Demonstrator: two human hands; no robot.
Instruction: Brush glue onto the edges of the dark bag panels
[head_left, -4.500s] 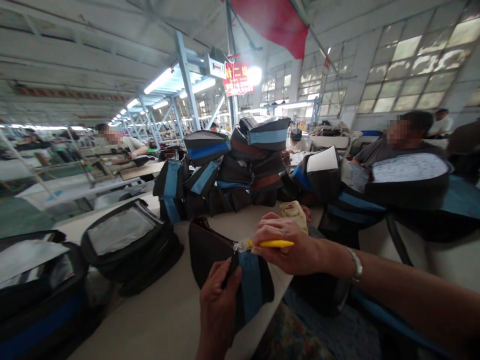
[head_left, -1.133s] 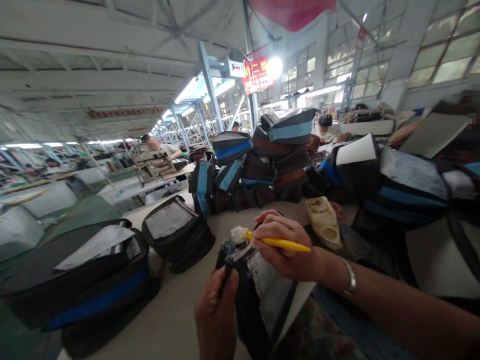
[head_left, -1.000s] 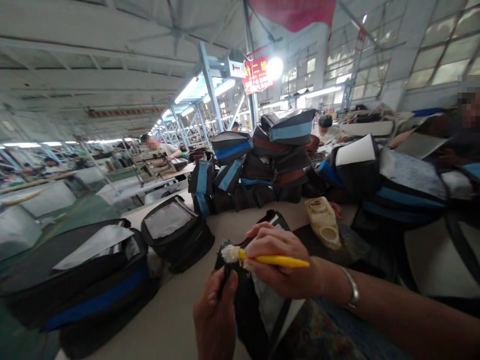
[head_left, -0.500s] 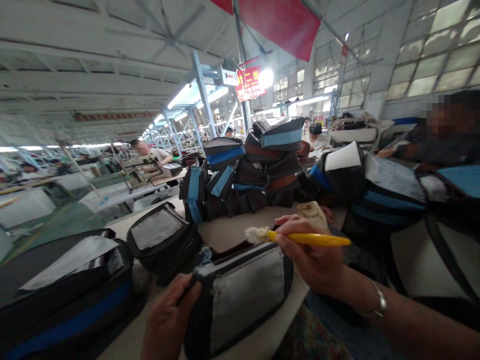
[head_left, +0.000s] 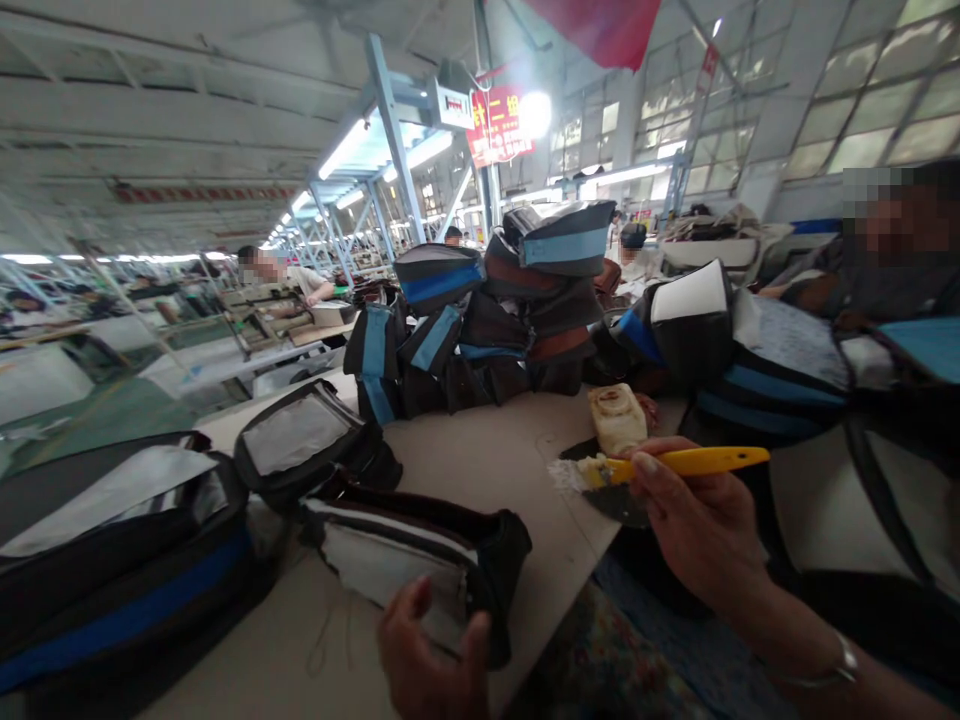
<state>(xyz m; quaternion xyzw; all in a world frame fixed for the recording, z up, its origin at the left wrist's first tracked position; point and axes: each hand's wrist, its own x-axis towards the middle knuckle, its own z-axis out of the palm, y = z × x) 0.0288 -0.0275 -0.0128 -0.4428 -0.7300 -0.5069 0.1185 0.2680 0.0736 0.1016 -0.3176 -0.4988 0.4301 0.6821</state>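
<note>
My right hand (head_left: pixel 697 520) grips a yellow-handled brush (head_left: pixel 694 461) whose pale, clotted bristles point left over a dark round patch (head_left: pixel 626 506) on the tabletop. Just behind the brush stands a cream, crusted container (head_left: pixel 616 418). Low in the middle, my left hand (head_left: pixel 435 655) has its thumb and fingers apart, in front of a black bag piece (head_left: pixel 397 550) with a whitish front panel. Whether the fingertips touch that panel I cannot tell. The piece rests on its side, its opening turned upward.
Black bag pieces with blue and brown bands form a pile (head_left: pixel 480 340) at the back of the table (head_left: pixel 480 450). More bags (head_left: pixel 127 580) lie at the left, others (head_left: pixel 787 390) at the right. A person (head_left: pixel 907 250) sits at far right; another works at a sewing machine (head_left: pixel 262 320).
My left hand has let go of the bag piece, which now lies turned, further left. My right hand has moved right with the brush, uncovering the container and dark patch.
</note>
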